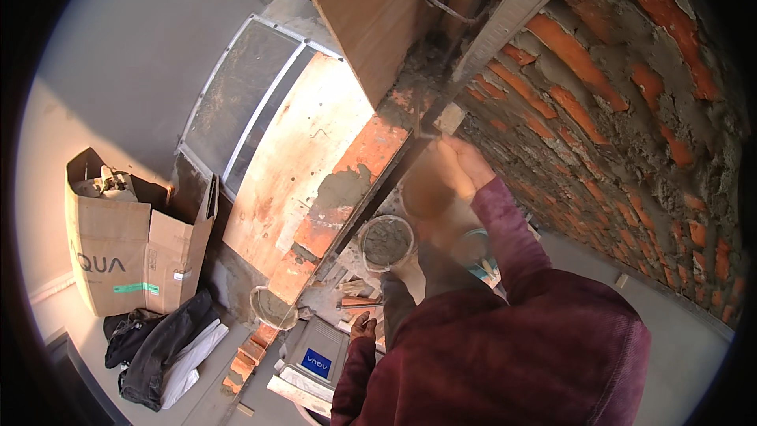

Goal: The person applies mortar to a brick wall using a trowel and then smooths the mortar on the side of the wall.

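My right hand (464, 164) reaches up to the far end of a long, low brick course (347, 181) with patches of wet mortar on it. Its fingers are closed around a thin grey piece too small to name, beside a small pale block (449, 120). Down by my left leg, my left hand (363, 326) has its fingers curled; whatever they hold, if anything, is hidden. It is nearest to broken brick pieces and a grey lidded container (315, 351). A bucket of grey mortar (386, 243) stands between the course and my legs. Below my right hand, a brown shape is blurred.
Rough brick wall (583, 110) smeared with mortar rises on the right. Wooden panels and a framed window (240, 99) lie beyond the course. At left are a cardboard box (110, 229) and dark clothes (162, 355). Another mortar bucket (274, 308) sits near stacked bricks (248, 355).
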A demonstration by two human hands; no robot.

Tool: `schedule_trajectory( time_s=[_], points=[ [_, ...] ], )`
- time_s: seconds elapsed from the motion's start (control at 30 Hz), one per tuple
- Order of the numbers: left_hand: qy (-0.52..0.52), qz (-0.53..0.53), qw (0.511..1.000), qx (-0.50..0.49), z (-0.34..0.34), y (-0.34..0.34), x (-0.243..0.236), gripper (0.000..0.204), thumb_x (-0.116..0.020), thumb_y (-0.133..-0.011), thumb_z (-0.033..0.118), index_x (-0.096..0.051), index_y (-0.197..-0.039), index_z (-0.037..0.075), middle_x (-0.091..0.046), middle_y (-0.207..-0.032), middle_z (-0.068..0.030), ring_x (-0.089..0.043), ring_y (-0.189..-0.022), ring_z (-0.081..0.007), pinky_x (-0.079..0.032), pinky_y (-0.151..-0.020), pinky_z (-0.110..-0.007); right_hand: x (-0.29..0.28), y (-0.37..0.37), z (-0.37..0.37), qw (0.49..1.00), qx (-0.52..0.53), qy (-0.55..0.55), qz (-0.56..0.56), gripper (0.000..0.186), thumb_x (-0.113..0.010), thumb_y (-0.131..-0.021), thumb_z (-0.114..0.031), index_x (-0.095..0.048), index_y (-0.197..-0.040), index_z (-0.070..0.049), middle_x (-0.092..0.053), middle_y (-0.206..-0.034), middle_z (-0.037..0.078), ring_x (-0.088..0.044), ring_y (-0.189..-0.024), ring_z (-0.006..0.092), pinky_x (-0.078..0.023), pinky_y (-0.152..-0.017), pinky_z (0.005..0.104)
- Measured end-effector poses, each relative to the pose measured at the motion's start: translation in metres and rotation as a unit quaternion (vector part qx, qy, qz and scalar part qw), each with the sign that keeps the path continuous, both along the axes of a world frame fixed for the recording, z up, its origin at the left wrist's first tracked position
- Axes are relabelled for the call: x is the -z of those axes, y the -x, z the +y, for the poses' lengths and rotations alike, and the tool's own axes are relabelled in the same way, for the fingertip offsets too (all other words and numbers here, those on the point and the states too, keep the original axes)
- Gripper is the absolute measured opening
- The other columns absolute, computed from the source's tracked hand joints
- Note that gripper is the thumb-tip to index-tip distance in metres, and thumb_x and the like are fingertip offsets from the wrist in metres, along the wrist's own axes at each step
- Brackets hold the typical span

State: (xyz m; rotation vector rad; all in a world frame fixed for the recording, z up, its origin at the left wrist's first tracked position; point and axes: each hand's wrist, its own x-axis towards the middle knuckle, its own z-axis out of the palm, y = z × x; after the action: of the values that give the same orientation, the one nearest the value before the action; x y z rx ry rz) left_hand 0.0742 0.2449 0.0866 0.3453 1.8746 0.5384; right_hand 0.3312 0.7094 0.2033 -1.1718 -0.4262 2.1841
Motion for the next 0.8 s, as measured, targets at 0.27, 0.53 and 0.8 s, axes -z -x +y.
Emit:
schedule_trajectory(
  time_s=[0.27, 0.53, 0.8],
  points=[
    [0.045, 0.024, 0.999, 0.007, -0.031, 0.004, 0.016, 0.043, -0.067, -0.079, 0.016, -0.057, -0.117, 0.0, -0.063, -0.108, -0.0151, -0.062, -0.096, -0.0227, -0.048, -0.084, -0.033, -0.017, -0.005, 0.019, 0.952, -0.133, -0.078, -0.266, 0.032, -0.042, -0.095, -0.037, -0.046, -0.092, -0.005, -0.046, -0.065, 0.004, -0.046, -0.044, 0.0125, -0.039, -0.034, 0.0293],
    [0.073, -0.015, 0.997, -0.026, -0.037, -0.007, 0.036, 0.044, -0.067, -0.078, 0.018, -0.058, -0.117, -0.001, -0.062, -0.112, -0.0171, -0.061, -0.101, -0.0252, -0.047, -0.088, -0.034, -0.011, -0.014, 0.013, 0.959, -0.136, -0.016, -0.246, 0.03, -0.039, -0.096, -0.035, -0.044, -0.093, -0.005, -0.046, -0.064, 0.005, -0.046, -0.043, 0.0143, -0.039, -0.034, 0.0301],
    [0.035, -0.042, 0.995, -0.079, 0.002, -0.028, 0.013, 0.047, -0.065, -0.079, 0.016, -0.054, -0.12, -0.004, -0.061, -0.112, -0.0177, -0.064, -0.093, -0.0233, -0.053, -0.076, -0.033, 0.012, 0.001, 0.03, 0.98, 0.103, 0.049, 0.164, 0.03, -0.031, -0.097, -0.032, -0.046, -0.095, -0.006, -0.044, -0.065, 0.002, -0.041, -0.046, 0.0127, -0.036, -0.039, 0.0265]
  ],
)
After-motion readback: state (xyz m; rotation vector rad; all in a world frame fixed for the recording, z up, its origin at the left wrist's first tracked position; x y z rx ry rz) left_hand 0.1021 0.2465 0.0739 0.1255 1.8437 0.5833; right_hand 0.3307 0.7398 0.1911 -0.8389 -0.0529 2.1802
